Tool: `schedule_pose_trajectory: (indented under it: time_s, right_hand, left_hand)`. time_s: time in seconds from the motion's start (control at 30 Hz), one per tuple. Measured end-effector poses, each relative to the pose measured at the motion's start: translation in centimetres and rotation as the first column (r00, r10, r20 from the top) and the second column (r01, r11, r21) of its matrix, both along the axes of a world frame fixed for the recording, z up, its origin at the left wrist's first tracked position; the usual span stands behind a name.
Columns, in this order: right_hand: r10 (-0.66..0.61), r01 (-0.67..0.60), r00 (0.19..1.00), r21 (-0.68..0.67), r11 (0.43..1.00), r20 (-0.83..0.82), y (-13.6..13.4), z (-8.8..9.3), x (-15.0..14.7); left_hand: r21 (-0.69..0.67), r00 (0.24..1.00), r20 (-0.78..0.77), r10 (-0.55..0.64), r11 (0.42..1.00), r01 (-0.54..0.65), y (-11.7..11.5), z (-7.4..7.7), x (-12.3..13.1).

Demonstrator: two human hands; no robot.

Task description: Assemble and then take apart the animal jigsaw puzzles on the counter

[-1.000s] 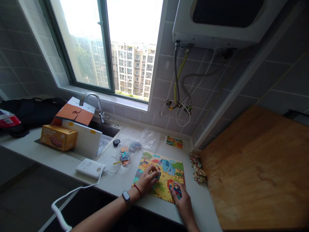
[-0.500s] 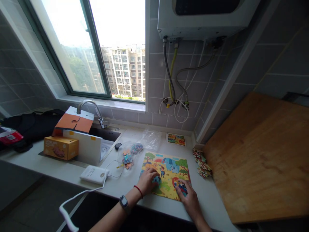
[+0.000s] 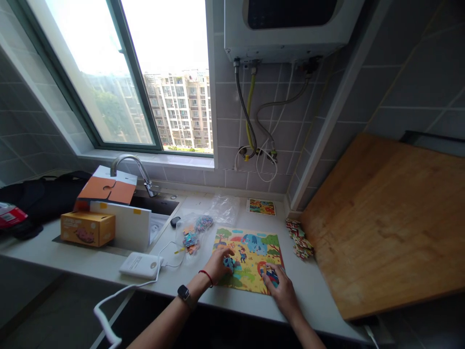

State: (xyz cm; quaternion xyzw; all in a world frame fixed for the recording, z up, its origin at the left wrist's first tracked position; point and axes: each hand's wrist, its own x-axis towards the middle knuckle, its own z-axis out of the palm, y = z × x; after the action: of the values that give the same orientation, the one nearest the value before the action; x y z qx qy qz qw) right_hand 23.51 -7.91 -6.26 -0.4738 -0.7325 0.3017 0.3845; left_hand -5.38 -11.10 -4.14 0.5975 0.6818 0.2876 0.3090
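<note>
A colourful jigsaw puzzle (image 3: 250, 281) with animals, trees and a small figure lies flat on the white counter. Over its left part my left hand (image 3: 218, 265) curls its fingers around blue, patterned puzzle pieces (image 3: 228, 264). At the lower right of the picture, my right hand (image 3: 284, 290) closes around several dark blue and red puzzle pieces (image 3: 271, 275). The hands partly cover the pieces, so their exact shapes are hidden. A small reference picture (image 3: 261, 207) lies behind the puzzle.
Loose puzzle pieces (image 3: 300, 240) are heaped by a wooden board (image 3: 385, 223) at right. Bagged pieces (image 3: 191, 240) and a clear plastic bag (image 3: 223, 208) lie left of the puzzle. A white power bank (image 3: 140, 265), an orange box (image 3: 87, 228) and the sink (image 3: 156, 203) stand farther left.
My left hand has shifted left across the puzzle and its fingers have lifted a little, the blue pieces moving along. My right hand stays at the lower right. The whole view has turned slightly.
</note>
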Motion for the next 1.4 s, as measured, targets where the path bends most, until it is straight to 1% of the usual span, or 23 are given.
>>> schedule_pose_trajectory:
  time_s: [0.1,0.17,0.23,0.3,0.37,0.4,0.5,0.6,0.7,0.83,0.9,1.03,1.07,1.13,1.23,1.3,1.33,1.37,1.4]
  right_hand:
    - [0.009,-0.01,1.0,-0.028,1.0,-0.008,-0.1,0.1,0.0]
    - [0.01,-0.011,1.0,-0.052,0.999,-0.018,0.0,0.0,0.0]
    - [0.001,-0.004,0.999,-0.082,0.997,-0.035,0.1,0.0,-0.1]
    - [-0.013,0.006,0.998,-0.119,0.993,-0.061,0.3,0.0,-0.4]
    - [-0.028,0.01,0.994,-0.163,0.987,-0.106,0.5,0.2,-0.8]
    - [-0.037,0.011,0.99,-0.186,0.982,-0.136,0.5,0.3,-1.1]
    - [-0.075,0.01,0.965,-0.248,0.969,-0.252,0.4,0.6,-1.8]
    - [-0.094,-0.001,0.94,-0.279,0.96,-0.329,-0.1,0.6,-2.1]
    - [-0.089,-0.007,0.94,-0.278,0.961,-0.331,-1.0,0.1,-2.0]
    - [-0.062,-0.006,0.955,-0.227,0.974,-0.289,-1.6,-0.8,-2.1]
    - [-0.057,-0.002,0.962,-0.213,0.977,-0.268,-1.7,-1.1,-2.4]
    - [-0.044,-0.011,0.964,-0.204,0.979,-0.261,-1.7,-1.1,-3.4]
    - [-0.032,-0.024,0.964,-0.207,0.978,-0.264,-1.7,-0.9,-3.6]
    - [-0.003,-0.057,0.963,-0.214,0.975,-0.27,-1.7,-0.7,-3.9]
    - [0.012,-0.085,0.958,-0.244,0.966,-0.286,-1.6,-0.4,-4.1]
    - [0.004,-0.084,0.958,-0.267,0.96,-0.286,-1.5,-0.5,-4.0]
    - [0.004,-0.086,0.959,-0.276,0.957,-0.283,-1.5,-0.6,-3.9]
    - [0.011,-0.094,0.96,-0.282,0.955,-0.281,-1.4,-0.7,-3.8]
    - [0.019,-0.102,0.96,-0.284,0.953,-0.281,-1.4,-0.8,-3.6]
  left_hand:
    - [0.047,1.0,0.015,-0.005,0.999,0.004,-0.5,0.5,0.4]
    - [0.087,0.998,0.062,-0.018,0.996,0.013,-1.0,0.9,1.2]
    - [0.106,0.985,0.173,-0.026,0.994,0.008,-1.6,1.2,2.3]
    - [0.086,0.942,0.334,-0.027,0.996,-0.002,-2.1,1.3,3.8]
    - [0.073,0.891,0.453,-0.038,0.997,0.005,-2.6,1.3,5.6]
    - [0.086,0.872,0.487,-0.046,0.996,0.005,-2.7,1.2,6.5]
    - [0.147,0.852,0.523,-0.034,0.988,-0.051,-3.0,0.8,9.0]
    - [0.129,0.821,0.571,0.026,0.984,-0.121,-3.2,0.1,10.7]
    - [0.091,0.793,0.604,0.079,0.982,-0.167,-3.4,-0.6,11.3]
    - [0.13,0.798,0.586,0.14,0.956,-0.263,-3.4,-1.4,11.1]
    - [0.141,0.797,0.582,0.16,0.946,-0.293,-3.3,-1.5,10.8]
    - [0.141,0.8,0.577,0.164,0.945,-0.295,-3.1,-1.3,10.1]
    - [0.15,0.816,0.556,0.16,0.946,-0.287,-3.1,-1.1,9.9]
    - [0.186,0.869,0.475,0.137,0.95,-0.251,-3.1,-0.7,9.5]
    - [0.261,0.955,0.292,0.05,0.956,-0.13,-2.8,0.5,8.7]
    - [0.304,0.989,0.142,-0.048,0.953,0.003,-2.3,1.6,8.0]
    - [0.316,0.992,0.054,-0.115,0.944,0.092,-2.1,2.2,7.7]
    - [0.324,0.982,-0.03,-0.187,0.927,0.187,-1.9,2.8,7.3]
    - [0.342,0.961,-0.091,-0.26,0.899,0.275,-1.8,3.4,7.0]
